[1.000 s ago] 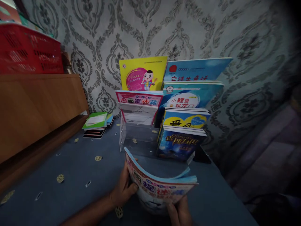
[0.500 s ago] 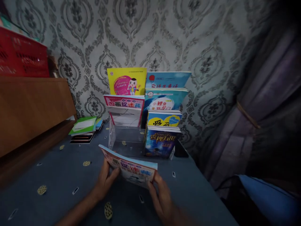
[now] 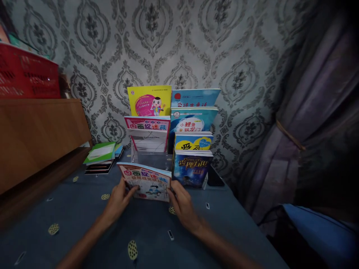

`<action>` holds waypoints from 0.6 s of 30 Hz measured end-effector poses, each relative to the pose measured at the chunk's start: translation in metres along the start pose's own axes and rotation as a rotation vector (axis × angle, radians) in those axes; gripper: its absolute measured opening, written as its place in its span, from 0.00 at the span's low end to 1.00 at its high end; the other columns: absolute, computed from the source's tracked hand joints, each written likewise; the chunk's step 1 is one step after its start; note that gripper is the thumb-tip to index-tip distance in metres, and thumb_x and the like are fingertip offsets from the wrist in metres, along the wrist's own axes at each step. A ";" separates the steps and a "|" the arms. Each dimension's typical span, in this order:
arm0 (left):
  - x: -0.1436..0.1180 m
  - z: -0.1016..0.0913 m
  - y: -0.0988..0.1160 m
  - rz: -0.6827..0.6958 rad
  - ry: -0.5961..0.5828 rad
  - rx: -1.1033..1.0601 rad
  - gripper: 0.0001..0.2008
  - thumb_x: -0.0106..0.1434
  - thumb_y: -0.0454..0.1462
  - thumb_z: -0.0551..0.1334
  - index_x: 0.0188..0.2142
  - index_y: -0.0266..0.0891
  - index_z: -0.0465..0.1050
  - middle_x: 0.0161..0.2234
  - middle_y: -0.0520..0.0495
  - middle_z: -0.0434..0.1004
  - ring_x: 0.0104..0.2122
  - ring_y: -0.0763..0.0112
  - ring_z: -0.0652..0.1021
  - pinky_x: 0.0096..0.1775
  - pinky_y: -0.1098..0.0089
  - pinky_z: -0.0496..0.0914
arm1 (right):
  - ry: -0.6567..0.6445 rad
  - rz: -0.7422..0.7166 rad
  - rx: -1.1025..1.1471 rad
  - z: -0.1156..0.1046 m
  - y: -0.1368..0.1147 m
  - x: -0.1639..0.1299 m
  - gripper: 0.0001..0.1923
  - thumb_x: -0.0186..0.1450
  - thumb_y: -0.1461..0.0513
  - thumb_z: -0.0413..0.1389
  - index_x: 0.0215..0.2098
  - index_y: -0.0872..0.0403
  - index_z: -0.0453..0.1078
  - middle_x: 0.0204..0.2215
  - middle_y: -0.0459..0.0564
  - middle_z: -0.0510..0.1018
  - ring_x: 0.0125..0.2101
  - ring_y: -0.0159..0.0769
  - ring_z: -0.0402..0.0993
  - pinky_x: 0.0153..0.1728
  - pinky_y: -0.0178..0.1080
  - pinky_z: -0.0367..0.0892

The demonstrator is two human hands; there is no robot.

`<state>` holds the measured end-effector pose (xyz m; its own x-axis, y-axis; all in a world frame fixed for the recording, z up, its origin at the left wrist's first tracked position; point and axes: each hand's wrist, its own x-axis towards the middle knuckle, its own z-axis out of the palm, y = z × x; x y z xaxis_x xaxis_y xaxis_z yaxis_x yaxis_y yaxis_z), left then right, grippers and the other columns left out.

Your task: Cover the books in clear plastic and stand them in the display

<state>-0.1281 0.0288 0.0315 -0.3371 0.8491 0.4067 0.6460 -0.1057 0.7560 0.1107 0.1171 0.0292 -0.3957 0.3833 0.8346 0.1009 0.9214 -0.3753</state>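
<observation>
Since the earlier frames, the picture book (image 3: 147, 181) has been carried forward and raised nearly upright against the front of the clear tiered rack (image 3: 151, 158), where an empty front-left slot is seen; placement is judged close. Left to right: left hand (image 3: 119, 200), fingers curled on the book's left edge; the book, a thin, glossy paperback with pink title band and cartoon cover, held just above the blue cloth (image 3: 84, 213); right hand (image 3: 182, 205), closed on its right edge. Shelved books (image 3: 193, 142) are ranked behind.
</observation>
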 end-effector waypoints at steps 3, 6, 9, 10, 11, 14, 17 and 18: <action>0.012 0.001 -0.004 0.029 0.061 -0.035 0.21 0.64 0.53 0.60 0.48 0.42 0.66 0.39 0.46 0.82 0.34 0.61 0.82 0.34 0.64 0.75 | 0.042 -0.014 -0.012 0.013 0.012 0.008 0.09 0.74 0.67 0.47 0.39 0.50 0.66 0.32 0.48 0.73 0.34 0.36 0.74 0.36 0.35 0.70; 0.025 0.002 -0.008 0.069 0.122 -0.010 0.21 0.63 0.53 0.59 0.48 0.42 0.65 0.39 0.44 0.82 0.35 0.58 0.82 0.34 0.63 0.75 | 0.087 -0.026 -0.029 0.020 0.022 0.018 0.09 0.74 0.66 0.47 0.40 0.50 0.67 0.33 0.49 0.73 0.36 0.38 0.74 0.39 0.38 0.71; 0.035 0.003 -0.011 0.109 0.163 0.028 0.21 0.63 0.52 0.59 0.48 0.41 0.65 0.38 0.44 0.82 0.34 0.58 0.83 0.34 0.63 0.75 | 0.104 -0.014 -0.029 0.019 0.026 0.030 0.09 0.74 0.66 0.48 0.41 0.50 0.69 0.35 0.50 0.75 0.38 0.39 0.74 0.40 0.40 0.71; 0.038 0.003 -0.010 0.119 0.167 0.036 0.22 0.64 0.52 0.59 0.48 0.41 0.65 0.37 0.44 0.82 0.34 0.58 0.83 0.34 0.63 0.75 | 0.102 -0.004 -0.026 0.018 0.027 0.033 0.09 0.74 0.66 0.48 0.41 0.50 0.69 0.36 0.51 0.75 0.38 0.39 0.73 0.40 0.40 0.71; 0.040 0.003 -0.010 0.129 0.165 0.042 0.22 0.64 0.52 0.59 0.49 0.40 0.65 0.37 0.44 0.82 0.34 0.59 0.83 0.34 0.63 0.75 | 0.100 0.006 -0.025 0.018 0.028 0.035 0.09 0.74 0.65 0.48 0.41 0.50 0.69 0.36 0.51 0.75 0.38 0.39 0.73 0.40 0.40 0.71; 0.041 0.006 -0.012 0.146 0.161 0.057 0.22 0.65 0.52 0.59 0.50 0.40 0.65 0.38 0.44 0.82 0.35 0.59 0.83 0.35 0.63 0.75 | 0.101 0.014 -0.033 0.018 0.031 0.035 0.09 0.75 0.65 0.48 0.41 0.50 0.69 0.36 0.51 0.75 0.39 0.39 0.74 0.42 0.40 0.72; 0.034 0.013 -0.023 0.114 0.142 0.051 0.23 0.65 0.53 0.59 0.50 0.40 0.66 0.39 0.42 0.82 0.35 0.58 0.83 0.35 0.62 0.75 | 0.087 -0.003 -0.057 0.021 0.036 0.024 0.10 0.74 0.65 0.48 0.44 0.51 0.71 0.37 0.52 0.77 0.40 0.40 0.76 0.42 0.41 0.73; 0.031 0.016 -0.028 0.096 0.132 0.043 0.23 0.65 0.53 0.59 0.49 0.40 0.66 0.39 0.42 0.82 0.35 0.58 0.83 0.35 0.62 0.75 | 0.080 -0.005 -0.064 0.023 0.038 0.018 0.10 0.74 0.66 0.48 0.46 0.51 0.71 0.38 0.52 0.78 0.40 0.40 0.76 0.43 0.41 0.74</action>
<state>-0.1457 0.0665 0.0143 -0.3579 0.7604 0.5420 0.7075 -0.1580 0.6889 0.0866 0.1574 0.0210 -0.3221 0.3800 0.8671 0.1583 0.9246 -0.3464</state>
